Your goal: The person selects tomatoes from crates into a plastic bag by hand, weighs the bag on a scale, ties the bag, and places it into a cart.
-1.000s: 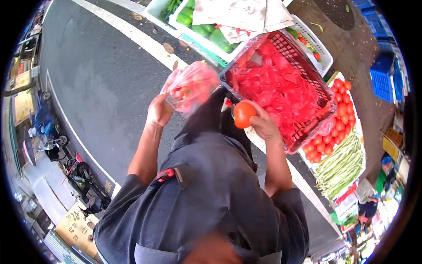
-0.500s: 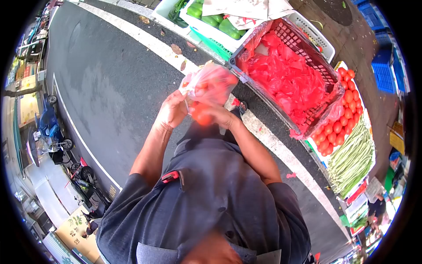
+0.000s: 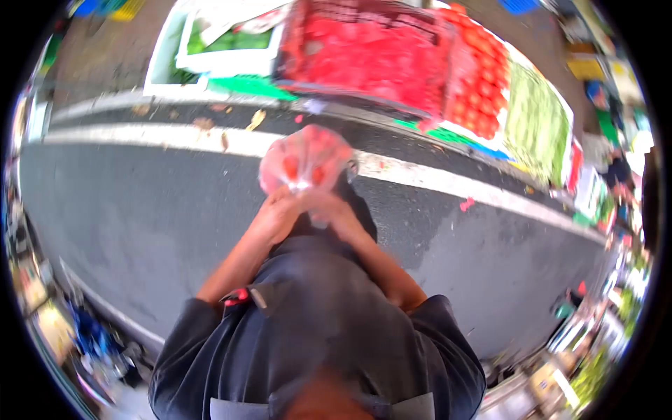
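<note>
Pinching the gathered neck of a translucent pink bag (image 3: 306, 157), the left hand (image 3: 276, 213) worked in front of the body. Right hand (image 3: 329, 212) met it at the neck, blurred; could not tell how far its fingers were closed. Bag full and rounded, red produce showing through, held off the ground above the roadside.

Surface: grey asphalt road (image 3: 140, 192), crossed by a broad white line (image 3: 434, 176) running behind the bag. Darker strip beyond the line, with fallen leaves (image 3: 257, 119) towards the left. A red scrap (image 3: 467, 204) lay near the line, right of the hands.

Along the far edge, left to right: green vegetables (image 3: 241, 40) in a white container (image 3: 273, 54), partly covered by pale sheets; a dark crate filled with crumpled red plastic (image 3: 371, 63); red tomatoes (image 3: 479, 77) heaped beside it; long green beans (image 3: 535, 122) just beside those. Brown paving behind, a blue basket (image 3: 519, 5) and a yellow crate (image 3: 588, 68) upon it. Outer edges crowded, too blurred to sort.
</note>
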Tool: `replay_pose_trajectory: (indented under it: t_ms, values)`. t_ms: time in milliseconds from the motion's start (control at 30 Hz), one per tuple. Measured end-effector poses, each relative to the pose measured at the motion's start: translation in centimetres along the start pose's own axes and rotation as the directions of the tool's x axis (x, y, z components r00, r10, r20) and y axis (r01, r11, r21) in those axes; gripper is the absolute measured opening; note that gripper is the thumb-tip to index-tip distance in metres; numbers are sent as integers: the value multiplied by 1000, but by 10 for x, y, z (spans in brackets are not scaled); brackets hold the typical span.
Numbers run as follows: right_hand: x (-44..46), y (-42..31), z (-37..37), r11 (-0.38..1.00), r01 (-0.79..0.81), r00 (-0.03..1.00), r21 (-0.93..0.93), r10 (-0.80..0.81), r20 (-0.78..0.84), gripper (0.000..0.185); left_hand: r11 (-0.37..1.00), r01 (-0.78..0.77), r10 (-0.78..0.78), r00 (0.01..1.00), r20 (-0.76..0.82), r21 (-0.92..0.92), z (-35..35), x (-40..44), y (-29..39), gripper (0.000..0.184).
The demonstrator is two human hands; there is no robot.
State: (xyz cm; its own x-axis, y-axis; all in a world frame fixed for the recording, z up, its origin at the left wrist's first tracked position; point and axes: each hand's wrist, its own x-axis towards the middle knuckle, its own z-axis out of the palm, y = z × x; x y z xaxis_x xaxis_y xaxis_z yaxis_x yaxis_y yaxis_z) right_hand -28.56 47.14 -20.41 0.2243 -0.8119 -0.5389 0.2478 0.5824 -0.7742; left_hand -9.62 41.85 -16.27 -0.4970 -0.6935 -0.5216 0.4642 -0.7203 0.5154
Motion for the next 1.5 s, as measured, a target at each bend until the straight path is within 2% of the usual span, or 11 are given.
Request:
replay_pose_trajectory:
  t_ms: [400,500,633,733,800,867,1033,1067,1200,1300,1500]
  values:
    - [-183,62,-159,829,228,626,-511,-526,-575,41,747,322,-429,902,51,582,193,50,-178,16]
    - [-222,90,-213,713,518,840,472,-320,-438,43,566,279,-542,835,95,776,249,61,-251,17]
    - [-300,97,-263,469,639,724,609,-102,-682,41,350,210,-725,678,122,913,349,68,-337,23]
    - [-363,100,-321,272,757,627,595,-42,-778,38,165,-163,-830,510,226,973,428,70,-402,40]
    - [-429,58,-339,690,718,229,93,-108,-968,38,24,-463,-848,459,263,886,482,72,-447,64]
    - [-475,57,-372,164,926,339,339,29,-940,40,40,-757,-898,259,356,652,549,61,-486,70]
    - [-538,124,-484,443,897,-58,14,149,-987,36,133,-931,-969,-49,242,340,623,70,-622,75]
    - [-557,134,-513,78,991,91,112,231,-969,29,295,-916,-888,-158,431,273,608,84,-657,73]
    - [-623,140,-599,78,995,11,61,527,-850,19,366,-689,-931,-262,255,625,772,171,-688,70]
    - [-629,278,-647,358,930,-192,82,664,-722,15,81,-889,-872,156,464,450,838,274,-724,68]
    - [-700,248,-768,-272,958,167,-92,787,-594,21,45,-587,-628,613,480,809,922,465,-755,53]
